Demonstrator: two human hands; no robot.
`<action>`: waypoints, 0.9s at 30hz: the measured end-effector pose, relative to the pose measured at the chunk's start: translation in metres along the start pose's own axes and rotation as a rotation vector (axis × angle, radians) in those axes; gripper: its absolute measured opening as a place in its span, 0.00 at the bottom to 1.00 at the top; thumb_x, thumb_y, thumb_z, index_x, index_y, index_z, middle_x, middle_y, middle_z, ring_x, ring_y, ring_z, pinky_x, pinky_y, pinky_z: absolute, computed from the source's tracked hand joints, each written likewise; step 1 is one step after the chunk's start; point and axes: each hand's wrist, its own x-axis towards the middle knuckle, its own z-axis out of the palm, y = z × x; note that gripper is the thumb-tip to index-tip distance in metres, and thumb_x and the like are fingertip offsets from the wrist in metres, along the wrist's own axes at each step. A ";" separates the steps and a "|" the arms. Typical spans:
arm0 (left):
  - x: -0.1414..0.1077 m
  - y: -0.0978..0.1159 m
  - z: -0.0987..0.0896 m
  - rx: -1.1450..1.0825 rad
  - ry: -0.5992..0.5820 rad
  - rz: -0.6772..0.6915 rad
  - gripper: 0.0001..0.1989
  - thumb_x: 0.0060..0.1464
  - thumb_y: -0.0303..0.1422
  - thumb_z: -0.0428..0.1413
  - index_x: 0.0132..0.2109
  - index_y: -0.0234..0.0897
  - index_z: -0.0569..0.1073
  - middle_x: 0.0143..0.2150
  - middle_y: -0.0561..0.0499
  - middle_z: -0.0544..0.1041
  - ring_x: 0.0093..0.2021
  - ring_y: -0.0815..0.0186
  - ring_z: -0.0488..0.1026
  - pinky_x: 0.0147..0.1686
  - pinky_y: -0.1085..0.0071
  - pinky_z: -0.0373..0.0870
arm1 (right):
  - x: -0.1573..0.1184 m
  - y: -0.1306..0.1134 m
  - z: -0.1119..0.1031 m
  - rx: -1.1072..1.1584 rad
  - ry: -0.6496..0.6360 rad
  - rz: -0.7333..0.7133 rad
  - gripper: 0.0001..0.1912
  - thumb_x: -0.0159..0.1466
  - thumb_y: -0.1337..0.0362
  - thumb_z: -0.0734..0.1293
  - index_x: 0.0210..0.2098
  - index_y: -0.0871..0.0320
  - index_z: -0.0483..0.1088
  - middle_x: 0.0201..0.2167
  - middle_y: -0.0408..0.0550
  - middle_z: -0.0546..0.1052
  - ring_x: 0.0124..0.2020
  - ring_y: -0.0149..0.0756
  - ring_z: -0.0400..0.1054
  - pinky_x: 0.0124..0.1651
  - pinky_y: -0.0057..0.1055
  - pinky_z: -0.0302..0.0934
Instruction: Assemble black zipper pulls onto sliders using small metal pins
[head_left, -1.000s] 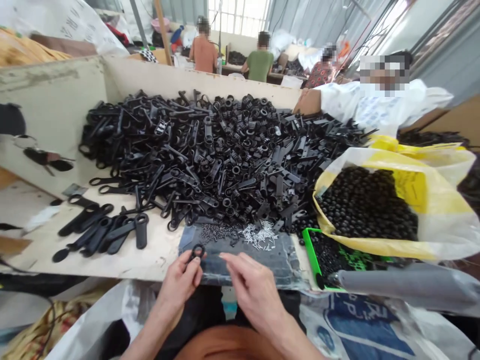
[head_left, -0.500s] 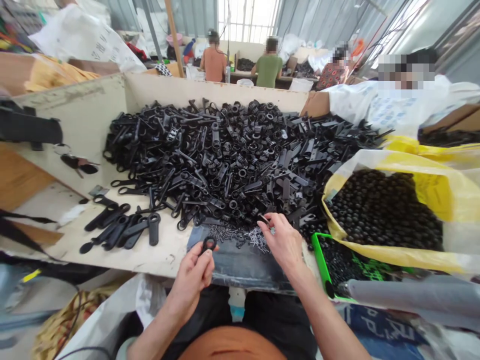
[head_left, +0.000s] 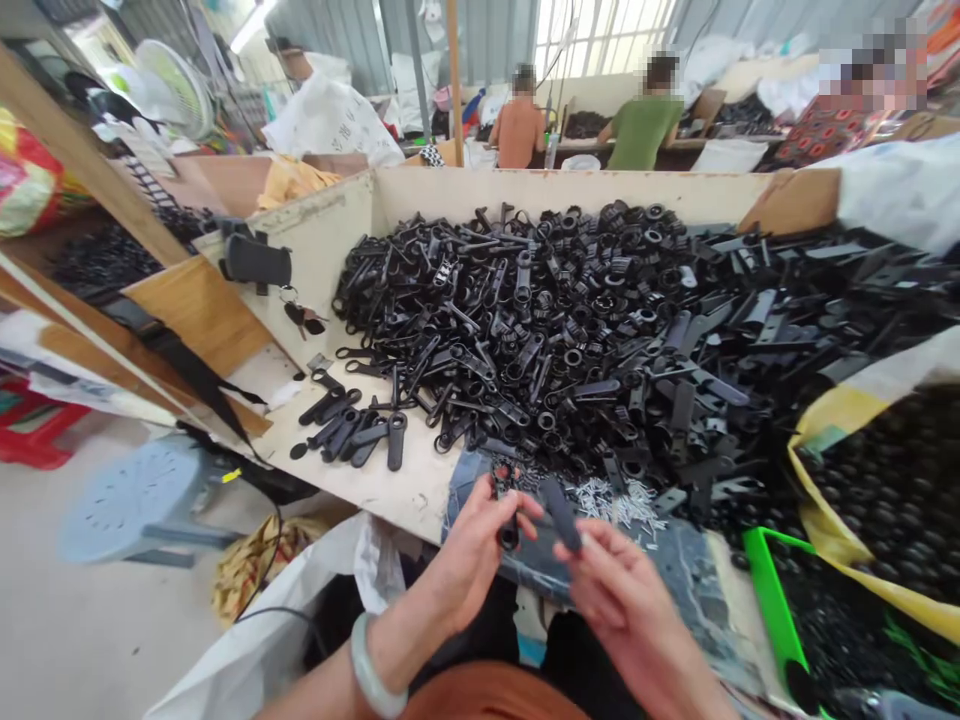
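Note:
In the head view my left hand (head_left: 476, 545) is closed around a black plastic handle part with a ring end (head_left: 508, 535). Just to the right, my right hand (head_left: 626, 585) pinches a flat black plastic cover (head_left: 561, 514) between thumb and fingers, its far end tilted up and left. A small gap separates the two pieces. Under them lies a dark worn mat (head_left: 544, 568), with small silver pins (head_left: 626, 500) beyond my right hand. Behind rises a large heap of black plastic parts (head_left: 517, 340). Several finished-looking black handles (head_left: 396, 442) lie to the left.
A green tray (head_left: 776, 610) of small black pieces stands at right, beside a yellow-and-white sack (head_left: 817, 470) of round black parts. A wooden-walled bench (head_left: 525, 185) encloses the heap. Keys (head_left: 304, 318) hang at left, near a blue stool (head_left: 135, 500). Other people sit at the back.
My view has turned left. My right hand has left the silver pins and come towards my left hand, now with the flat black cover. The part in my left hand now points downward.

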 end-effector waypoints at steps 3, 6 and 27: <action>-0.002 0.000 0.003 0.028 0.035 0.031 0.24 0.53 0.44 0.66 0.52 0.41 0.67 0.38 0.54 0.75 0.32 0.70 0.68 0.30 0.74 0.64 | -0.002 0.026 0.017 -0.005 -0.119 0.078 0.20 0.58 0.47 0.75 0.34 0.58 0.74 0.27 0.45 0.78 0.15 0.17 0.40 0.18 0.20 0.40; -0.001 0.000 0.001 0.034 0.142 0.119 0.26 0.50 0.41 0.68 0.52 0.41 0.68 0.34 0.57 0.72 0.32 0.71 0.67 0.33 0.75 0.65 | 0.000 0.033 0.015 -0.328 -0.040 -0.189 0.19 0.63 0.47 0.71 0.41 0.57 0.78 0.31 0.47 0.78 0.16 0.23 0.53 0.18 0.23 0.53; -0.007 -0.014 0.008 -0.090 0.039 0.063 0.10 0.61 0.39 0.61 0.45 0.40 0.74 0.43 0.50 0.75 0.44 0.67 0.69 0.49 0.70 0.65 | 0.001 0.031 0.006 -0.998 0.016 -1.147 0.15 0.68 0.73 0.67 0.53 0.58 0.76 0.42 0.52 0.83 0.40 0.34 0.81 0.45 0.24 0.74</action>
